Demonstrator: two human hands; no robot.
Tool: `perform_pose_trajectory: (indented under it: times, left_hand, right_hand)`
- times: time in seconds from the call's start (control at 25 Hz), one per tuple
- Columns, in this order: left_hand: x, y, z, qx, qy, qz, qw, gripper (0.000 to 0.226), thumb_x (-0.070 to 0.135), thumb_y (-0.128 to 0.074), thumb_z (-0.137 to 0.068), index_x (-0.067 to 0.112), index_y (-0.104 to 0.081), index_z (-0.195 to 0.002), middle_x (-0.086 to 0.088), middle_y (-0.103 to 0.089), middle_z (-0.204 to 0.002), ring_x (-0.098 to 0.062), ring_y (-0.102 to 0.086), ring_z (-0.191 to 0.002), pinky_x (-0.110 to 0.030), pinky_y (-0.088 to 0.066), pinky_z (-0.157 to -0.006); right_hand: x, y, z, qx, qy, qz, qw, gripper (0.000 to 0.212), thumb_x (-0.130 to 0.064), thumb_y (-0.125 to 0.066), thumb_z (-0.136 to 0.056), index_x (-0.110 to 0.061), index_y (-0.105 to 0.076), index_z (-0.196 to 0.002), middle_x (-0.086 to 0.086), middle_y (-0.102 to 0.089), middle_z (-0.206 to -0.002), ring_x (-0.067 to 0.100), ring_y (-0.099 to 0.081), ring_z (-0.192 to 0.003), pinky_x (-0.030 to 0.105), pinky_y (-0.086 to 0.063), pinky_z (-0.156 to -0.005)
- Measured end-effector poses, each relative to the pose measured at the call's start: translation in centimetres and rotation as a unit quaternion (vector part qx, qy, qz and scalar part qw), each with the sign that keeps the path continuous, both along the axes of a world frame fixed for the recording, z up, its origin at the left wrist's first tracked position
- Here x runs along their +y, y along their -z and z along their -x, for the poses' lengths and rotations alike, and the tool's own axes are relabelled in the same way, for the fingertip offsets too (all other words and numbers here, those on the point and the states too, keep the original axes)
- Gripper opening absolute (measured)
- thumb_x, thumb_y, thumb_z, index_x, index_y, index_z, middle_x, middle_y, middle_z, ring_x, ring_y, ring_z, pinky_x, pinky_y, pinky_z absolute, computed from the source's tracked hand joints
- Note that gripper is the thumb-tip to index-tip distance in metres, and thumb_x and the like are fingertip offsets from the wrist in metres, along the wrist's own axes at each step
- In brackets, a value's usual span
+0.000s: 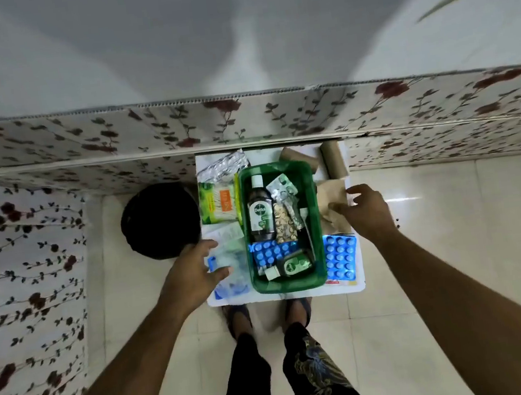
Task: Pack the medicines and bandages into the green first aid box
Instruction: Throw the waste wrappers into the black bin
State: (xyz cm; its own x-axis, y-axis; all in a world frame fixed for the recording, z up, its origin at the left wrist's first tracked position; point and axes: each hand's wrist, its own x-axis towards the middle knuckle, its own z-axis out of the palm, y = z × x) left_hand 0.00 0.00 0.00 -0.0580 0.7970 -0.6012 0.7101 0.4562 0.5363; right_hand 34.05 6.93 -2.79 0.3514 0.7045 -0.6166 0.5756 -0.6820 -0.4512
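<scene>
The green first aid box (314, 223) stands in the middle of a small white table (297, 294). Inside lie a big brown antiseptic bottle (260, 213), a small one (290, 265), a blue blister pack (267, 254), silver pill strips (281, 187) and tan tablets (284, 224). My left hand (193, 276) hovers open over a clear plastic packet with blue print (230, 284) left of the box. My right hand (367, 212) is open above the tan bandage packets (331, 196) right of the box. A second blue blister pack (340, 258) lies at the front right.
Two brown bandage rolls (333, 159) and a silver strip (222, 167) lie at the table's back. A green and orange cotton-bud pack (217, 202) sits left of the box. A black round bin (160, 221) stands left of the table. My feet (267, 318) are at the table's front edge.
</scene>
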Motion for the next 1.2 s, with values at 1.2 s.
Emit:
perform_pose_trajectory:
  times: [1.2]
  left_hand:
    - [2.5, 10.3, 21.4, -0.116, -0.428, 0.005, 0.896, 0.010, 0.002, -0.064, -0.081, 0.008, -0.072, -0.081, -0.011, -0.069, -0.081, -0.021, -0.063, -0.073, -0.031, -0.051, -0.070]
  right_hand:
    - [1.5, 1.1, 35.1, 0.157, -0.032, -0.157, 0.975, 0.018, -0.021, -0.073, -0.077, -0.025, -0.058, -0.067, -0.002, -0.067, -0.072, 0.026, -0.067, -0.075, 0.041, -0.056, -0.071]
